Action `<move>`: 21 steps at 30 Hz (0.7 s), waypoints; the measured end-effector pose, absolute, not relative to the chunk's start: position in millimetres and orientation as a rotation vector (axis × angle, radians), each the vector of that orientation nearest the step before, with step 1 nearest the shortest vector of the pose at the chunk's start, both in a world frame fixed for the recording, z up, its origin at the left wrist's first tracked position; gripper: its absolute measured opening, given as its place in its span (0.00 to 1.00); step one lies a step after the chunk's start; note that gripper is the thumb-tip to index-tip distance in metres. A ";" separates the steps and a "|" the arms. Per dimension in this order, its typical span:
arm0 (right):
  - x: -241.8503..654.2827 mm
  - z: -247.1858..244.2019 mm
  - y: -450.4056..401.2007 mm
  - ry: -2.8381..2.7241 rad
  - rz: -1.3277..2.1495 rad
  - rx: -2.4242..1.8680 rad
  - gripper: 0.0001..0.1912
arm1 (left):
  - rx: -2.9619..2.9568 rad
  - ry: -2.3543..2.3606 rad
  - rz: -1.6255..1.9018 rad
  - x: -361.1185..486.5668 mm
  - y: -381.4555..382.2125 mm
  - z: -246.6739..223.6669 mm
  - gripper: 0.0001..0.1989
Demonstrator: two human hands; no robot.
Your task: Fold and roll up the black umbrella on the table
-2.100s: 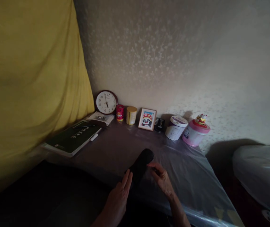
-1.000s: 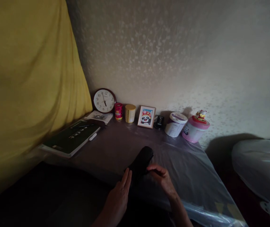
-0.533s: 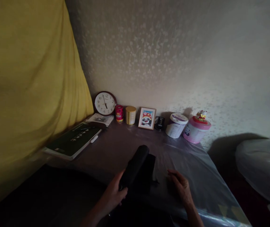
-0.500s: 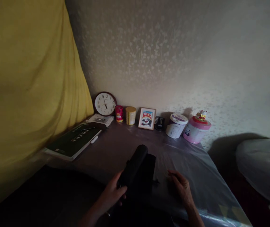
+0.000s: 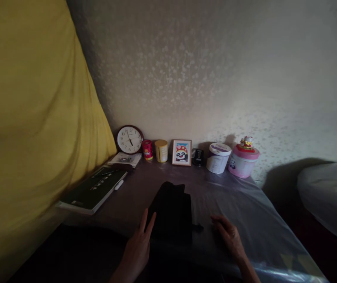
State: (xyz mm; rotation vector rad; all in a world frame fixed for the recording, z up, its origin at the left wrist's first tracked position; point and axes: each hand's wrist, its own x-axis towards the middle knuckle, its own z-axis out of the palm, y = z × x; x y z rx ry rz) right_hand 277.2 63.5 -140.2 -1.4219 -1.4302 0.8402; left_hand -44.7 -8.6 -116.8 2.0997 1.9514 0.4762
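Note:
A black, folded or partly rolled piece of fabric [image 5: 171,214] lies near the table's front edge; dim light hides its details. From its right side sticks a short dark strap or tab [image 5: 197,227]. My left hand [image 5: 137,245] is at the fabric's left edge, fingers stretched and apart, seeming to touch it without gripping. To the right of the fabric, my right hand [image 5: 229,236] is low over the table with thumb and fingers pinched together. Whatever may be between those fingertips is too dark to make out.
A table [image 5: 239,208] under a clear plastic cover stands against the wall. Along its back are a clock [image 5: 129,139], a red can [image 5: 147,150], a yellow tin [image 5: 161,151], a panda picture [image 5: 181,152] and two tubs [image 5: 218,159]. A green book [image 5: 94,188] lies left, beside a yellow curtain [image 5: 38,98].
My left hand has let go of the black roll, which now lies lower and flatter on the table; its fingers have opened. My right hand stays pinched in nearly the same place.

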 end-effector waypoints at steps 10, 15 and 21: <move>281.4 -156.3 68.4 -1.445 0.800 -1.325 0.18 | 1.476 1.600 0.810 -70.9 11.8 -104.6 0.29; 280.2 -150.5 64.9 -1.421 0.812 -1.293 0.20 | 1.365 1.498 0.813 -69.3 6.9 -103.0 0.19; 280.8 -144.7 63.1 -1.448 0.764 -1.282 0.21 | 2.111 1.808 0.639 -42.6 5.0 -79.3 0.28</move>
